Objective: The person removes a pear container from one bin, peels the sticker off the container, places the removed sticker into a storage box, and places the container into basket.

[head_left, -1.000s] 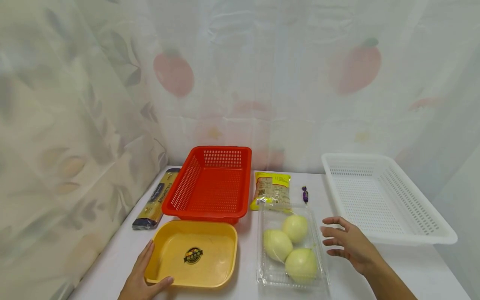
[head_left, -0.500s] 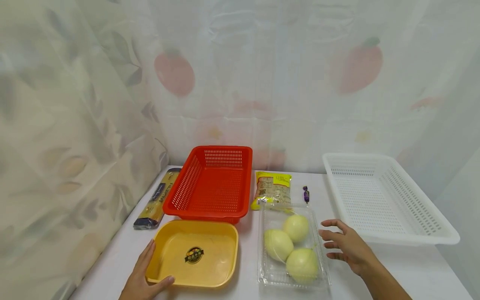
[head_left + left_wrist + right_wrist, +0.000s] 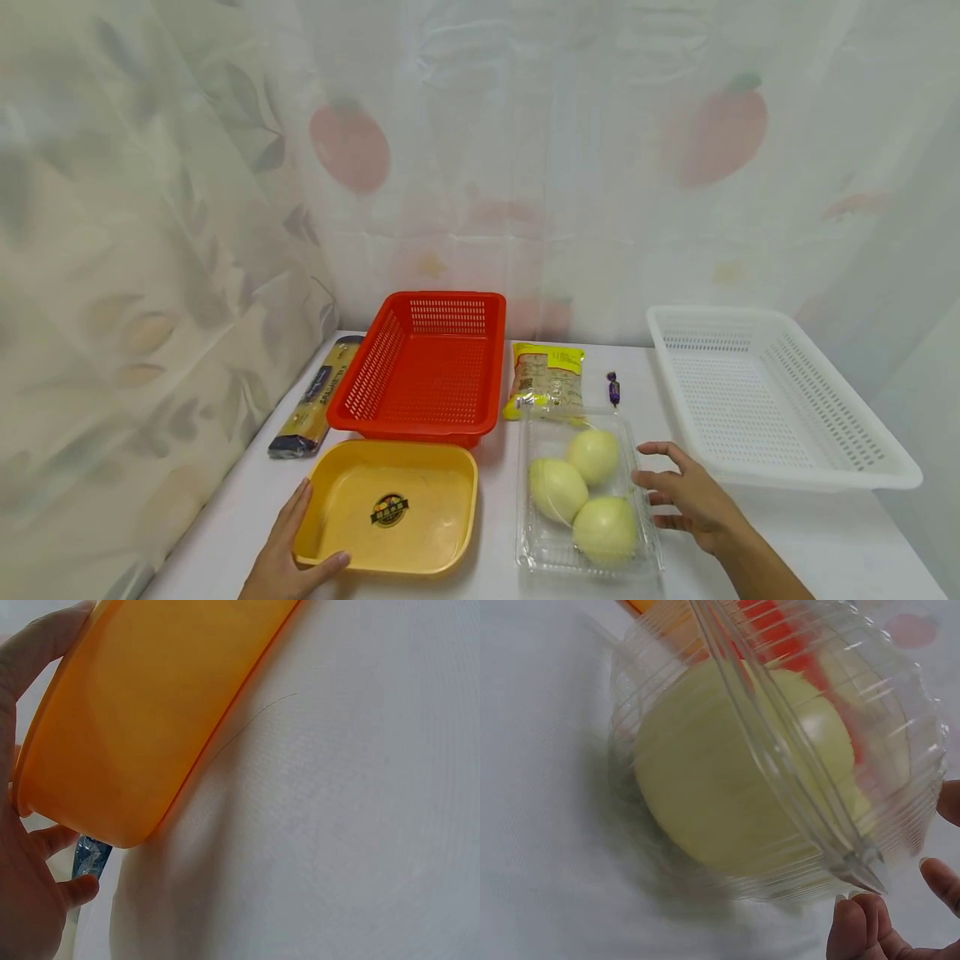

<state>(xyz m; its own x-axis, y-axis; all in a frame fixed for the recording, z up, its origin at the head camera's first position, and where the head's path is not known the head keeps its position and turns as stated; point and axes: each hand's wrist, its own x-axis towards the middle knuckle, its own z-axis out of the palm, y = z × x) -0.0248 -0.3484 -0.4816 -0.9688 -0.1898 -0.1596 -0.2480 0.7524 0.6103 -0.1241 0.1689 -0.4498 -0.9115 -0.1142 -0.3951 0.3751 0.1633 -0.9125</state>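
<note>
My left hand [image 3: 287, 546] rests at the near left corner of a yellow plastic basin [image 3: 442, 500]. Its fingers lie along the left rim, with the thumb at the front rim. The basin's outer wall [image 3: 142, 712] fills the upper left of the left wrist view. Beside the right edge of a clear plastic clamshell box [image 3: 547, 558] is my right hand [image 3: 693, 500], fingers spread and loosely bent. Inside the lidded box lie three pale yellow-green round fruits [image 3: 603, 529]. In the right wrist view, fingertips [image 3: 847, 926] are close to the box's rim [image 3: 810, 817].
A red perforated basket [image 3: 450, 375] stands behind the basin, with a spaghetti pack [image 3: 318, 400] to its left. A yellow-and-clear food bag [image 3: 547, 375] and a purple-wrapped candy [image 3: 614, 389] lie behind the box. At right is a white perforated basket [image 3: 738, 400]. Curtains surround the table.
My right hand has moved slightly left and closer to the box's right edge. The left hand keeps its place at the basin; the box and baskets stay put.
</note>
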